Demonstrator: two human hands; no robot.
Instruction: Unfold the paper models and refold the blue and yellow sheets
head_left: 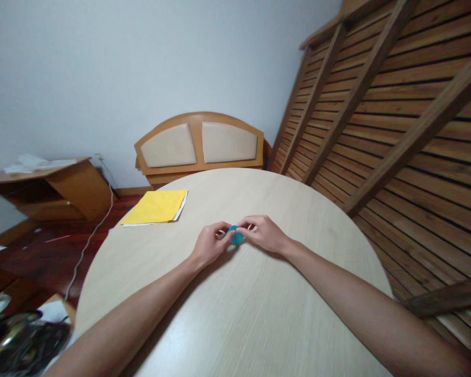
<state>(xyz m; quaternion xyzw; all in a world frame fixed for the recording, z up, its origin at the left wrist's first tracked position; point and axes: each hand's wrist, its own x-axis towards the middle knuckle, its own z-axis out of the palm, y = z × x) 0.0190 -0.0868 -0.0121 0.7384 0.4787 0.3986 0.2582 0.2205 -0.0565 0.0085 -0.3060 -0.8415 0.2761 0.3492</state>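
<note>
At the centre of the frame, I see both bare hands meeting over a round, pale wood-grain desk [259, 309], with a small folded piece of teal paper [236, 236] caught between them. The left hand [209, 246] comes in from the lower left, its fingers [222, 228] curled and pressed onto the near left edge of the paper; the right hand [264, 233] comes in from the lower right, its fingers [246, 226] pinching the paper's upper right edge. The paper sits just above the desk surface, a little past the middle of the desk; whether it touches the wood I cannot tell, since the hands hide its underside. Both forearms lie low across the near half of the desk.

To the left of centre, near the desk's far left rim and well apart from the hands, lies a flat stack of yellow sheets [156, 206] with white edges showing under it. Beyond the desk, at upper centre, a wooden headboard [199, 142] with two beige padded panels leans against the white wall. A slatted wooden frame [396, 104] fills the right side. At the left edge stands a low wooden cabinet [51, 191] with papers on top, and a white cable [92, 233] trails across the dark floor.
</note>
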